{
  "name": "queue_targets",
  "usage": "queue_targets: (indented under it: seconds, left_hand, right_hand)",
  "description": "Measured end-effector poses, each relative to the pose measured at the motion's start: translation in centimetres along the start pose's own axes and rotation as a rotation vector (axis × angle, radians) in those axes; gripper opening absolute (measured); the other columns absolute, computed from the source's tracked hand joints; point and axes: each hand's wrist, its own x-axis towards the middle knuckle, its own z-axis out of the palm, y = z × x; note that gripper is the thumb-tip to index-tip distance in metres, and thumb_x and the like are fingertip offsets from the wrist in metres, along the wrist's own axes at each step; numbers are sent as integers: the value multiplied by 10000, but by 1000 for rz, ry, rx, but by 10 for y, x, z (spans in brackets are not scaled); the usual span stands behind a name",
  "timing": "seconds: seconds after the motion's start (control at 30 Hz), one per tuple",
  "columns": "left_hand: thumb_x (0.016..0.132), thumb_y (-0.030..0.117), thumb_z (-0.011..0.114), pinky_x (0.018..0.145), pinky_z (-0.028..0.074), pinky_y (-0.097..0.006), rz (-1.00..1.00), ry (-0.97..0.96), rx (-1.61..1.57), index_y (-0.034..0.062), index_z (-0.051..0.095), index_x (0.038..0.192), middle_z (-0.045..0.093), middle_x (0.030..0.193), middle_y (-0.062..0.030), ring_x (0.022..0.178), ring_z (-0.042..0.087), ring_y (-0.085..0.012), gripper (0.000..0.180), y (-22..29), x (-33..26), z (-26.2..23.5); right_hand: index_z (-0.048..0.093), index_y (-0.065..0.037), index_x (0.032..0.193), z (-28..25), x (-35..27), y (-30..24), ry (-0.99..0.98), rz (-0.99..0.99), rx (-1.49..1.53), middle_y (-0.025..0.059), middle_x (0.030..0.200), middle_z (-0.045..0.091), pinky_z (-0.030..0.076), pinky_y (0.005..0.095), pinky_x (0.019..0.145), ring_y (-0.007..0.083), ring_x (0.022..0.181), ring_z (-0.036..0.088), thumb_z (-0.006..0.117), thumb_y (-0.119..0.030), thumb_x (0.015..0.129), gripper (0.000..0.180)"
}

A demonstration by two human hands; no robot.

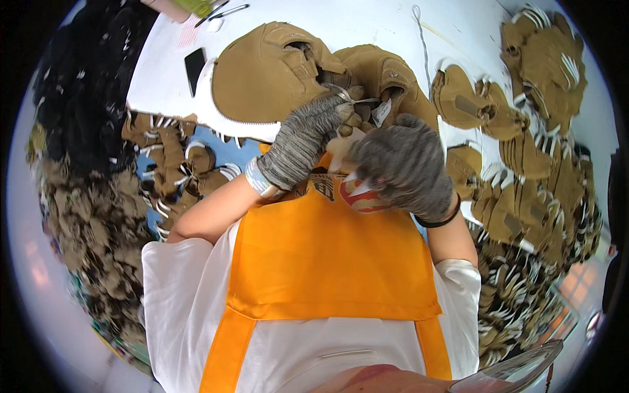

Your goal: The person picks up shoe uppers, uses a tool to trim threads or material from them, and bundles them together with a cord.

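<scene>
Item: tan suede shoe upper, resting on the white counter before me. My left hand, gloved, pinches small snips at its collar; my right hand is curled, contents hidden. Stacked uppers at right look handled; heaps at left, unclear. Blade tips obscured.

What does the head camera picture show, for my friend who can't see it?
A person in grey knitted gloves works on a tan suede shoe upper at a white table; the left hand grips it near small scissors, the right hand beside it. An orange apron fills the foreground, and piles of tan uppers lie around.
</scene>
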Motion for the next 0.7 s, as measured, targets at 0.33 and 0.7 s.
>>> queue_targets:
  seconds: [0.33, 0.7]
  left_hand:
    - [932, 231, 628, 896, 483, -275, -55, 375, 22, 10, 635, 1177, 664, 1125, -117, 1010, 613, -174, 331, 16, -14, 35]
    - [967, 255, 558, 936, 469, -307, 89, 258, 224, 22, 610, 1204, 642, 1155, -128, 1061, 604, -214, 337, -4, -6, 13]
  right_hand:
    - [615, -69, 1210, -31, 17, 7, 281, 119, 185, 160, 1151, 635, 524, 355, 856, 308, 964, 642, 646, -120, 855, 360]
    - [663, -127, 1197, -12, 8, -4, 120, 186, -298, 162, 1097, 629, 539, 376, 733, 293, 870, 661, 661, -97, 821, 377]
